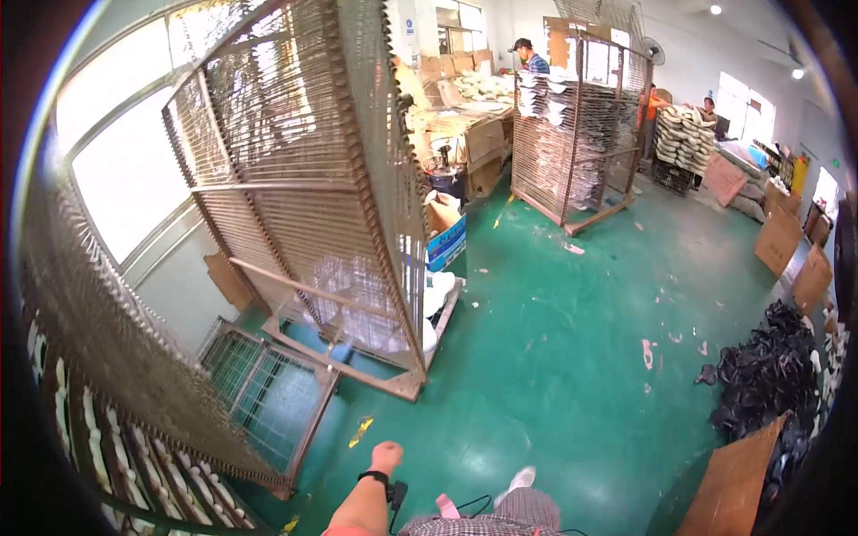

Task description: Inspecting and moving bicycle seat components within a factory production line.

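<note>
My left hand hangs low in front of me over the green floor, its fingers curled closed with nothing seen sticking out of them. A black band circles that wrist. It touches nothing; the closest thing is a low wire-mesh frame on the floor to its left. My right hand is out of view. Beyond the frame stands a tall metal rack with many wire shelves, and pale pieces lie on its lower shelves. Another rack at the near left holds rows of white pieces.
A third rack stacked with pale sheets stands farther ahead, a person behind it. A blue carton sits beside the tall rack. At right are a heap of black pieces and a cardboard sheet. Pink scraps dot the floor.
</note>
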Demonstrator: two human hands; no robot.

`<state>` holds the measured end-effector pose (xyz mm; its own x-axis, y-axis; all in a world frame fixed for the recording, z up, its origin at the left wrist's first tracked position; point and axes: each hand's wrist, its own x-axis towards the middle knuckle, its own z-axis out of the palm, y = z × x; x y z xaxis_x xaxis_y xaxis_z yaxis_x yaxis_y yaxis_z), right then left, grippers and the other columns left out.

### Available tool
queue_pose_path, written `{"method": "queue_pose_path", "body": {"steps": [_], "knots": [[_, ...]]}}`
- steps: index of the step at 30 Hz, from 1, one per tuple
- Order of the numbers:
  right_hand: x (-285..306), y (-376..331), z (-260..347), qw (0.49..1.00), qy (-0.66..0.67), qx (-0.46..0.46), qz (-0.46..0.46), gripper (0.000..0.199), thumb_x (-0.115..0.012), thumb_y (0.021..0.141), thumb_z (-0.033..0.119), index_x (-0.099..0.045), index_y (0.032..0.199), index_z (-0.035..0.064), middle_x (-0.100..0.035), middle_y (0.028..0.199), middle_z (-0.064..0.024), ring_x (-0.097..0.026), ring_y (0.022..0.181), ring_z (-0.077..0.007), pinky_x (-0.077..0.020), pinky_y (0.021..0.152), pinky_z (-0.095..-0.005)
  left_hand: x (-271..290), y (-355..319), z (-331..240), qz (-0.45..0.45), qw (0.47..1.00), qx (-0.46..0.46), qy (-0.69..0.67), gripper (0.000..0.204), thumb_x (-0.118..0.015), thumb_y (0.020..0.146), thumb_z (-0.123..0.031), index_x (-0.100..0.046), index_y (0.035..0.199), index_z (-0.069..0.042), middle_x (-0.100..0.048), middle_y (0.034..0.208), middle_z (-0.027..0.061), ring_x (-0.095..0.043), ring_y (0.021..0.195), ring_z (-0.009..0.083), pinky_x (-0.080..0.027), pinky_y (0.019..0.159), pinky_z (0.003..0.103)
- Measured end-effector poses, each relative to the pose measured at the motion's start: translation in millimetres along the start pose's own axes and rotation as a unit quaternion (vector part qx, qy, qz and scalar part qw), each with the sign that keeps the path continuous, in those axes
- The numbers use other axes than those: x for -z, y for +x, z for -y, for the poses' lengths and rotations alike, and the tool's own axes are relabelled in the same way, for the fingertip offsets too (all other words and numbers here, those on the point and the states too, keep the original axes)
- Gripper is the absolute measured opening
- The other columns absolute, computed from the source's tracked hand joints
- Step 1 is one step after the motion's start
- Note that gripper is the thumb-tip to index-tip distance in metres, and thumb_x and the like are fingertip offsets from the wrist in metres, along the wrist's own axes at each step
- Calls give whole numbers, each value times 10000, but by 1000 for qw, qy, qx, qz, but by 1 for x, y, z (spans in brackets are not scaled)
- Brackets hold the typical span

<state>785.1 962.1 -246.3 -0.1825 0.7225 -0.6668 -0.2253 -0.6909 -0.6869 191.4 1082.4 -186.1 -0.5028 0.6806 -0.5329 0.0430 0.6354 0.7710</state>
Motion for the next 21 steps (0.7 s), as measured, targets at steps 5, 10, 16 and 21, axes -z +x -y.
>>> {"method": "queue_pose_path", "body": {"steps": [5, 10, 16, 21], "knots": [[65, 133, 118, 986, 122, 7, 115, 84, -591, 702, 68, -557, 743, 2, -499, 561, -115, -474, 437, -219, -416, 414, -316, -113, 114, -140, 38, 986, -116, 117, 221, -597, 701, -219, -660, 855, -74, -655, 842, 108, -620, 804, 244, -484, 737, 322], [126, 290, 284, 947, 233, -3, 220, 59, -582, 676, 55, -546, 679, 8, -457, 504, -108, -421, 382, -215, -376, 373, -314, -179, 186, -229, 79, 983, -19, 165, 225, -599, 710, -217, -657, 870, -69, -650, 778, 97, -622, 675, 195, -492, 670, 309], [-59, 511, 570, 929, -361, 35, -77, 208, -562, 787, 114, -575, 968, 11, -613, 688, -109, -595, 573, -170, -478, 468, -279, -190, 264, -256, 64, 988, 143, -4, 355, -611, 737, -184, -593, 1071, -64, -628, 846, 68, -589, 621, 166, -475, 568, 304], [-287, 627, 690, 795, -552, 46, 248, 592, -603, 797, 140, -313, 1304, 43, -609, 766, -81, -594, 675, -146, -485, 610, -272, -230, 372, -291, 50, 971, 235, 1, 464, -609, 758, -224, -505, 1190, -90, -616, 878, 67, -584, 647, 175, -454, 537, 305]]}}
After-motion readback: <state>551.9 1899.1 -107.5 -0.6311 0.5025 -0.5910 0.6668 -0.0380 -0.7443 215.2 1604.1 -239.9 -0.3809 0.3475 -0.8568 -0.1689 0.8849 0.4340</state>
